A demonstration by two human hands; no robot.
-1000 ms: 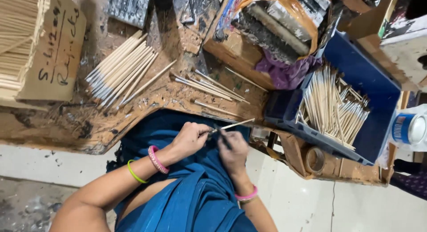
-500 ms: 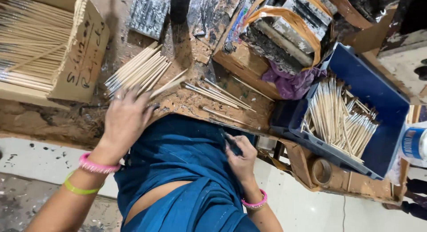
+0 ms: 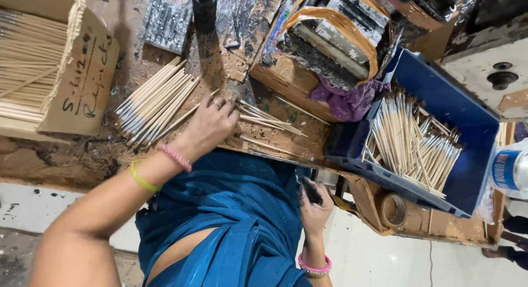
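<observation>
Head view: our left hand (image 3: 209,125) lies spread on loose sticks (image 3: 264,119) on the bench; our right hand (image 3: 313,207) curls around a dark object (image 3: 311,191). Brown handwritten carton (image 3: 82,83) far left, blue tray (image 3: 467,138) right.

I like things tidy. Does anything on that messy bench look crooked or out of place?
Yes. A few loose brush sticks lie scattered at odd angles beside the left hand, unlike the neat bundle next to them. In the blue bin, several brushes cross over the others. The bench is smeared with dark stains.
</observation>
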